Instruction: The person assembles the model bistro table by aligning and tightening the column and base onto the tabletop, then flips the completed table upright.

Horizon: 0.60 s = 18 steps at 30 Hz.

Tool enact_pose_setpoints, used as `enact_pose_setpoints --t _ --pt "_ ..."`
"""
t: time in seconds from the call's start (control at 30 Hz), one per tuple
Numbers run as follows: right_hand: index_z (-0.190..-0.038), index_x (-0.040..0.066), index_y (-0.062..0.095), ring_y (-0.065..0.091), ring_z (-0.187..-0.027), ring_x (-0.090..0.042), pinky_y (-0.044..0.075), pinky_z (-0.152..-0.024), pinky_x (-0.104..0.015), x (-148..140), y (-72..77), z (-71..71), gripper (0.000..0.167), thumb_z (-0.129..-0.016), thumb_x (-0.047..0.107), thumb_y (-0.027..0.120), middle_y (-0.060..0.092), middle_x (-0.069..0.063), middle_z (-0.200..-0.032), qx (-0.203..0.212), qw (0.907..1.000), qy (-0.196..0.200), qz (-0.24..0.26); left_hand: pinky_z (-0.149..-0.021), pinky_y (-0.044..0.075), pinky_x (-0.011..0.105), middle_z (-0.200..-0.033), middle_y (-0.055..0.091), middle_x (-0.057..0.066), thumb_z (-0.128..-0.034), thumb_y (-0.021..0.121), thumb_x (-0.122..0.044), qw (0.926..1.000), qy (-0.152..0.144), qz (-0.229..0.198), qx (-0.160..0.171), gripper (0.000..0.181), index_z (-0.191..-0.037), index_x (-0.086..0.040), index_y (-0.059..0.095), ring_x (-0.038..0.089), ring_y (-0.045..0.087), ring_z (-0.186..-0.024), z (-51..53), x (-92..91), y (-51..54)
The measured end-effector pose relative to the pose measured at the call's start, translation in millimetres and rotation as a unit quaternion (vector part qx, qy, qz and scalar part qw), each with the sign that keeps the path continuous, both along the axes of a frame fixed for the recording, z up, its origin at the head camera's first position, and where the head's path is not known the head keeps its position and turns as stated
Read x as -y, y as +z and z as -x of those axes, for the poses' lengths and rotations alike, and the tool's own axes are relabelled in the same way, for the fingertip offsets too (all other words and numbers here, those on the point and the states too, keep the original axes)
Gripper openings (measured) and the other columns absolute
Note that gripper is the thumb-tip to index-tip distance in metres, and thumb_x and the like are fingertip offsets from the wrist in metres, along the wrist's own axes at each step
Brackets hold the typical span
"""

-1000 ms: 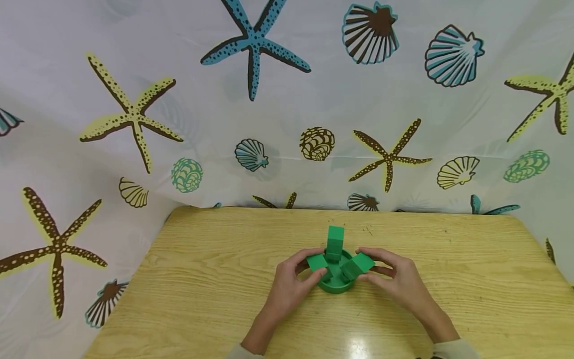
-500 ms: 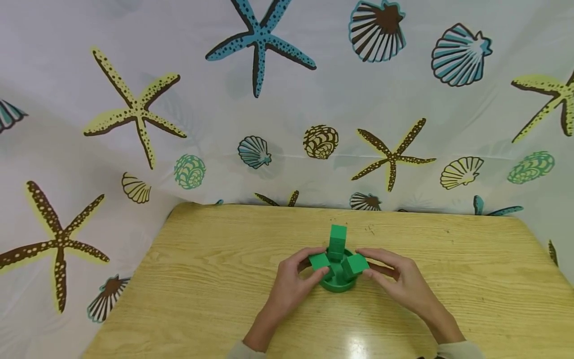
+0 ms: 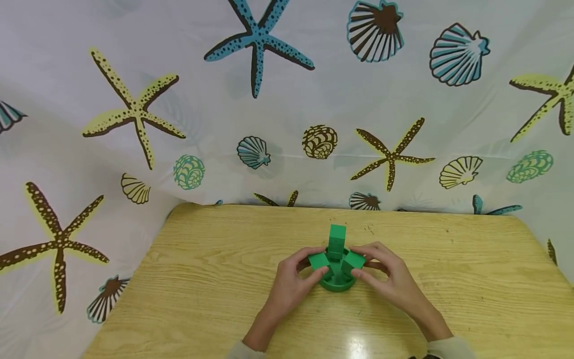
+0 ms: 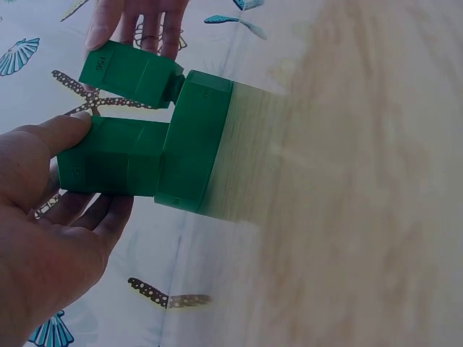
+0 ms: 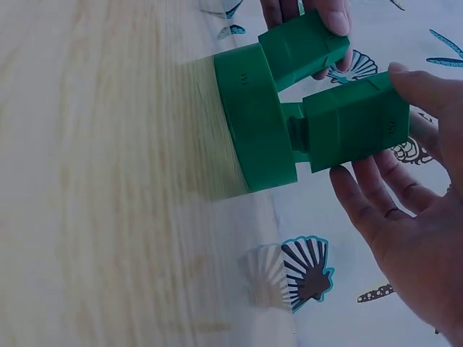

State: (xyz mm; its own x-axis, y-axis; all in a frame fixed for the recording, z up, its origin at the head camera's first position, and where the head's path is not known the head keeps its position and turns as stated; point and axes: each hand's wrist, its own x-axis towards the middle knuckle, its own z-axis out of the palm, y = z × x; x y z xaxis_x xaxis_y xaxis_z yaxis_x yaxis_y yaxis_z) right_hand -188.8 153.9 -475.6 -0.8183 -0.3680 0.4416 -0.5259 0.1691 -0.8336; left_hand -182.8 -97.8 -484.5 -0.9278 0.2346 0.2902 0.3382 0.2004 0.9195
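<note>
A round, shallow green base (image 3: 337, 287) stands on the wooden table, with three green square-ended blocks rising from it. My left hand (image 3: 290, 280) holds the left block (image 3: 318, 260) between thumb and fingers. On the other side, my right hand (image 3: 391, 275) grips the right block (image 3: 354, 260) the same way. The back block (image 3: 337, 238) stands untouched behind these two. In the right wrist view, a narrow neck joins the right block (image 5: 356, 124) to the base (image 5: 253, 119). From the left wrist, the left block (image 4: 114, 155) meets the base (image 4: 194, 141).
The wooden tabletop (image 3: 215, 279) spreads around the base on all sides. A white cloth (image 3: 287, 114) printed with starfish and shells hangs behind the table and along its left and right sides.
The right block, earlier leaning outward to the right, has shifted left and now sits more upright on the base. My right hand moved left with it; my left hand kept its hold.
</note>
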Motion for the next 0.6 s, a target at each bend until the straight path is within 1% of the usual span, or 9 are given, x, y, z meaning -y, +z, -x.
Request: enact_pose_setpoints --t 0.07,0.13,0.2,0.27,0.4,0.53,0.6 --pt "-0.135 0.003 0.066 0.064 -0.106 -0.021 0.06 -0.089 -0.04 2.1 -0.9 0.3 0.043 -0.093 0.0 0.075 0.063 -0.009 -0.122 -0.014 0.9999 -0.001 -0.004 -0.102 0.053 0.037 -0.132 0.066 0.007 -0.0956 0.076 -0.015 1.0 0.002 0.002 -0.002 0.041 -0.134 -0.005 0.066 0.019 0.066 -0.118 -0.3 0.0 -0.3" --pt "-0.134 0.004 0.066 0.065 -0.108 -0.02 0.061 -0.087 -0.042 3.4 0.1 0.4 0.044 -0.092 0.0 0.076 0.063 -0.009 -0.126 -0.022 0.9997 -0.007 -0.013 -0.101 0.053 0.036 -0.131 0.067 0.007 -0.0958 0.076 -0.016 1.0 0.003 0.003 -0.005 0.041 -0.134 -0.005 0.066 0.019 0.066 -0.117 -0.1 -0.1 -0.1" --pt "-0.135 0.007 0.067 0.066 -0.109 -0.019 0.061 -0.085 -0.043 4.1 2.0 0.9 0.045 -0.091 0.002 0.077 0.064 -0.008 -0.13 -0.033 0.9991 -0.012 -0.025 -0.101 0.053 0.036 -0.131 0.067 0.007 -0.096 0.076 -0.017 1.0 0.003 0.004 -0.007 0.04 -0.133 -0.005 0.066 0.019 0.066 -0.117 0.3 -0.4 0.2" --pt "-0.136 0.009 0.066 0.066 -0.111 -0.019 0.061 -0.085 -0.044 3.9 4.1 0.9 0.046 -0.091 0.003 0.078 0.064 -0.008 -0.134 -0.032 0.9988 -0.013 -0.035 -0.101 0.053 0.035 -0.132 0.067 0.007 -0.0957 0.076 -0.017 1.0 0.0 0.001 -0.006 0.041 -0.133 -0.004 0.066 0.018 0.066 -0.117 0.3 -0.5 1.2" --pt "-0.14 0.011 0.064 0.066 -0.114 -0.019 0.061 -0.087 -0.041 1.7 6.3 1.2 0.047 -0.095 0.005 0.074 0.064 -0.009 -0.136 -0.03 0.998 -0.001 -0.055 -0.101 0.053 0.035 -0.132 0.067 0.008 -0.0952 0.076 -0.016 1.0 -0.001 -0.001 -0.002 0.041 -0.133 -0.004 0.066 0.018 0.066 -0.118 -0.1 -0.1 2.0" --pt "-0.141 0.006 0.062 0.064 -0.12 -0.02 0.059 -0.091 -0.037 -0.3 6.9 1.6 0.042 -0.099 0.003 0.067 0.065 -0.009 -0.136 -0.034 0.9972 0.008 -0.066 -0.101 0.053 0.035 -0.132 0.067 0.008 -0.0954 0.076 -0.016 1.0 -0.001 -0.001 0.001 0.041 -0.133 -0.004 0.066 0.018 0.066 -0.118 -0.9 0.9 2.0" --pt "-0.14 0.005 0.062 0.063 -0.123 -0.022 0.058 -0.093 -0.036 0.0 6.7 1.7 0.04 -0.1 0.002 0.065 0.064 -0.01 -0.136 -0.031 0.9976 0.011 -0.061 -0.101 0.053 0.035 -0.132 0.067 0.009 -0.0955 0.076 -0.016 1.0 0.0 -0.002 0.0 0.041 -0.133 -0.004 0.066 0.019 0.066 -0.118 -1.6 1.4 1.8"
